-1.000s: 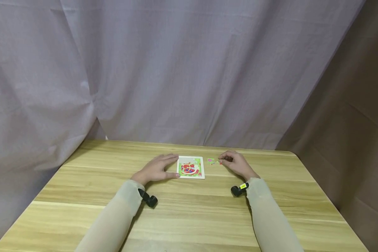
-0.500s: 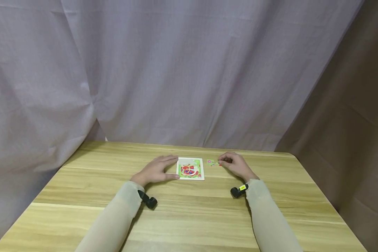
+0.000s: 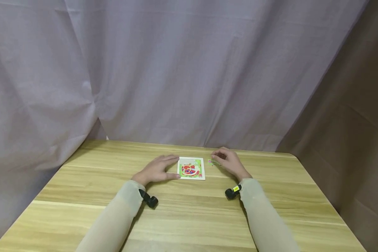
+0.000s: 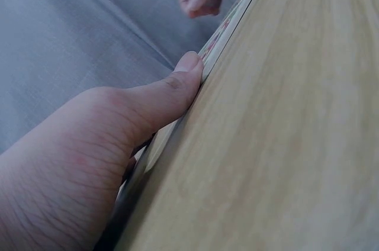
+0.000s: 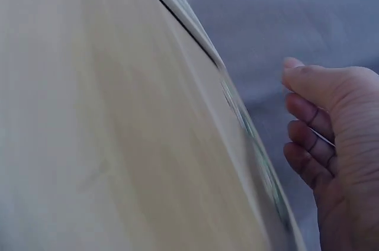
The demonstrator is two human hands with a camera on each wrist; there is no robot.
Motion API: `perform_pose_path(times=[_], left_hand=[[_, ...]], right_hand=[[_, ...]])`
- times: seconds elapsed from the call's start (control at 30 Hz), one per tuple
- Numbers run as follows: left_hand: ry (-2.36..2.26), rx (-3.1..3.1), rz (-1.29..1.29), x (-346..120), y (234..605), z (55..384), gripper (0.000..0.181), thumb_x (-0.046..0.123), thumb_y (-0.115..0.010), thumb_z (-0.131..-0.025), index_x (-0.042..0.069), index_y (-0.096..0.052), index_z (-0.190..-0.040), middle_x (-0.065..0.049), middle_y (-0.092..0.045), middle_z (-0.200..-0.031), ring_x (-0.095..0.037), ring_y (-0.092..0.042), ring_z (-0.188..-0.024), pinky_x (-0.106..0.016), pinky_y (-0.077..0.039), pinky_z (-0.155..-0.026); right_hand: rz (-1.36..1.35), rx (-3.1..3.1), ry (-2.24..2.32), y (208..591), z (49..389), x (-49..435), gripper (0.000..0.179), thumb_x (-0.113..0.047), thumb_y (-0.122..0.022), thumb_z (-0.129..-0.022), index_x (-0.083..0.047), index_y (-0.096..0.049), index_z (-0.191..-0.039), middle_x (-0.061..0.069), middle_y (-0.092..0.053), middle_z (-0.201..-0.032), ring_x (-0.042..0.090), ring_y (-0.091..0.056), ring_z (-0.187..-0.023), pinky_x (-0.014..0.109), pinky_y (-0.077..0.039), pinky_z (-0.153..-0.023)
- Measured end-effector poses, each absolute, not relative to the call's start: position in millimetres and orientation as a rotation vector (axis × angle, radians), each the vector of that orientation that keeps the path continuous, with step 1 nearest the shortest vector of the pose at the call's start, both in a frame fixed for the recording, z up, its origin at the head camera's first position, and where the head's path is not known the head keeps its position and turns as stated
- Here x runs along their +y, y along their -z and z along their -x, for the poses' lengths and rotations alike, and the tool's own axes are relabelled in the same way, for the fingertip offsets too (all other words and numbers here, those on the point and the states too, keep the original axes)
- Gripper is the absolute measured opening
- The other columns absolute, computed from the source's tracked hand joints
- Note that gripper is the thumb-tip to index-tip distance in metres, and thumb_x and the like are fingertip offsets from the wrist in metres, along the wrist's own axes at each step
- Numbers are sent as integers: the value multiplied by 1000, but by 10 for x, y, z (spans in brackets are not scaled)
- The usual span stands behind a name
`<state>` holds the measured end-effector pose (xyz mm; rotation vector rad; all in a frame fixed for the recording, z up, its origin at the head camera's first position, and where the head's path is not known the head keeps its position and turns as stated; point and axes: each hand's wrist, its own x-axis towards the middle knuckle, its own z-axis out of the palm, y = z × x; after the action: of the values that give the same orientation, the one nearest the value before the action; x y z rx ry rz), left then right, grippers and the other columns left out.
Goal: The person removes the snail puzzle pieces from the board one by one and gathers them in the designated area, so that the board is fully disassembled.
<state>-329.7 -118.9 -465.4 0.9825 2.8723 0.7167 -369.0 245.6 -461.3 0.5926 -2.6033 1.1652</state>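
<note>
A square jigsaw puzzle tray (image 3: 204,170) with a white frame and a red, green and white picture lies flat near the far side of the table. A pale bare patch shows at its upper left inside. My left hand (image 3: 155,169) rests along its left edge, thumb at the near corner and straight fingers at the far corner. Just right of the tray lie small green and pink puzzle pieces (image 3: 210,162), partly hidden by my right hand (image 3: 229,162). That hand is raised above them with fingers curled and thumb close to the fingertips; whether anything is pinched there cannot be seen.
The wooden table (image 3: 189,217) extends toward me and to both sides. A grey curtain (image 3: 163,77) hangs right behind its far edge, and a darker brown curtain (image 3: 359,115) stands along the right. Small black cameras are strapped on both wrists.
My right hand has lifted from the pieces and moved left toward the tray, now covering part of them. My left hand and the tray stay in place; the head view shifts slightly.
</note>
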Motion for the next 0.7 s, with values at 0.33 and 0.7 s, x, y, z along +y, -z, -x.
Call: perform_pose_path(times=[0.33,0.7], left_hand=[[-739,2863,-1004,-1160,4671,3353,92,62,-74,-102,10,-45,-172,-14,-42,-181,-37,-37,-170,-62,-20,-144],[-734,2868,-990,-1206,4696,3353,91,62,-73,-103,10,-45,-173,-12,-41,-182,-36,-36,-171,-61,-19,-144]], right_hand=[[-835,-2645,-1015,4621,3748,1877,12,-20,-81,-106,-10,-86,-112,5,-81,-108,16,-70,-98,34,-60,-91],[-945,-2606,-960,4673,3729,1818,10,-17,-80,-106,-10,-87,-105,6,-79,-110,24,-70,-105,42,-59,-95]])
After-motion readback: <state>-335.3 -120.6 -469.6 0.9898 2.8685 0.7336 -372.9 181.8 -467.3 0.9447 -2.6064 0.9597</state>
